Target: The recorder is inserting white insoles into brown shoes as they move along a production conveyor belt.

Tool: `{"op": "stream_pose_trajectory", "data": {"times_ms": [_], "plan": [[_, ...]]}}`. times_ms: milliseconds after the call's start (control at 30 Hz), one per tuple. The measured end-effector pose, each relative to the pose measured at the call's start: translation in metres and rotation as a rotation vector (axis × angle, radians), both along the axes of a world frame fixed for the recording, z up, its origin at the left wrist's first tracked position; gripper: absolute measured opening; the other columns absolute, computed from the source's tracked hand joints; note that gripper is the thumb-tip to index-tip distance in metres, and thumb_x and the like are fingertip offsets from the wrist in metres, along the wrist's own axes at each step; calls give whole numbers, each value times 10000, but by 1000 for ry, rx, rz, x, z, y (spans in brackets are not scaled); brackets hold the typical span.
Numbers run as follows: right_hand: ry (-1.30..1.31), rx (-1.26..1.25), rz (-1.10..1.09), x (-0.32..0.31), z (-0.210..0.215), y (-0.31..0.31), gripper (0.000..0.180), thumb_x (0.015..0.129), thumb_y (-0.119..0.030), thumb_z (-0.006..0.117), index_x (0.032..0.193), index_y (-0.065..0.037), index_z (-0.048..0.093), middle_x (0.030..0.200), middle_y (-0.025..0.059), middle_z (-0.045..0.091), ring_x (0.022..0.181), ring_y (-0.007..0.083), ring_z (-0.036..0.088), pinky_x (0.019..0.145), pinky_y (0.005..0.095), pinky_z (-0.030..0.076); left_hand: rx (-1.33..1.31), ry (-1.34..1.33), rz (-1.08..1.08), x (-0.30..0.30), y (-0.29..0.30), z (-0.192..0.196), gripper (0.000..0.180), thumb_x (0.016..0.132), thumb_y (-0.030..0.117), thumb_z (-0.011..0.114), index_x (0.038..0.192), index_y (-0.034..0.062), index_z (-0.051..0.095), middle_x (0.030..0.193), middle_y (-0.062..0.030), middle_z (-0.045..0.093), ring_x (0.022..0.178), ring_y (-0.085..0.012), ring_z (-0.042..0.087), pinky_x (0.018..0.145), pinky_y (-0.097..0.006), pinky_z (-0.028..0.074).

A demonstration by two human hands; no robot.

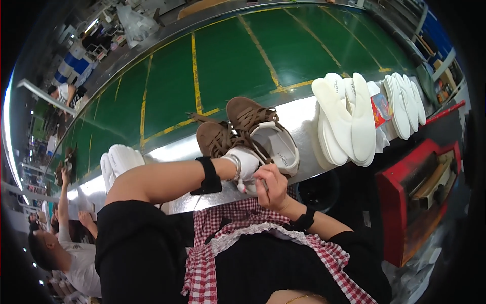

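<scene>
A pair of brown lace-up shoes (242, 112) with pale linings stands on the metal ledge in front of me, toes pointing away. The nearer-left brown shoe (215, 138) has loose laces. My left hand (246, 161) reaches to this shoe's opening; white material covers it past the bracelet, and its fingers are hidden. My right hand (273, 188) is closed, fingers curled, just below the heel of the right shoe. Beside its fingertips is a small white and reddish piece, which I cannot make out.
Stacked white insoles (360, 119) lie right of the shoes, with more insoles (402, 106) beyond a red-and-blue packet (380, 109). White soles (121, 159) lie left. Behind runs a green conveyor belt (223, 66) with yellow lines. A red machine (405, 202) stands right; a co-worker (71, 253) works left.
</scene>
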State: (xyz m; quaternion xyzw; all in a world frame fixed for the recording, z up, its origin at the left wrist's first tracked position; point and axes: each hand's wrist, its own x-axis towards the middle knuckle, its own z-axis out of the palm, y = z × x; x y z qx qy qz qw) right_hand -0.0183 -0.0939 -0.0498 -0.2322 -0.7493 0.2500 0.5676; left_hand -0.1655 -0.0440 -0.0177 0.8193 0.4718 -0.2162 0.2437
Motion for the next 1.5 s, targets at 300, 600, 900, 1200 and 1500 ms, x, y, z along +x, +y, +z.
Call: {"op": "stream_pose_trajectory", "data": {"times_ms": [300,600,900,1200,1500], "plan": [[97,29,30,-9,-9,11,217,695,-30,582,908,-7,548,1046,172,519,905,340,529,767,387,445,-423,-295,360,6,-9,0,310,754,264,557,1034,132,541,1043,-58,546,955,-196,541,781,-297,455],[119,-1,68,-14,-12,13,204,708,-57,590,903,-15,551,1066,172,520,939,351,521,796,403,443,-381,-418,365,-2,-23,-37,284,739,239,551,998,131,503,982,-42,527,914,-186,538,768,-266,443],[59,-24,16,-1,3,6,203,692,47,553,890,2,539,988,168,536,853,307,529,712,359,452,14,231,-5,29,-13,14,223,679,222,667,876,119,647,839,-50,644,763,-189,647,610,-307,498],[-211,220,92,17,4,2,154,680,-5,588,827,5,542,842,129,540,762,291,551,664,359,464,597,119,434,-23,-28,92,242,689,217,500,654,39,660,585,-155,601,588,-300,623,583,-393,500],[98,73,-390,49,20,42,69,813,-33,450,818,1,510,853,147,512,730,283,518,655,349,433,410,-154,-126,39,21,30,140,720,154,543,672,30,587,644,-137,588,586,-300,606,535,-387,489]]}}
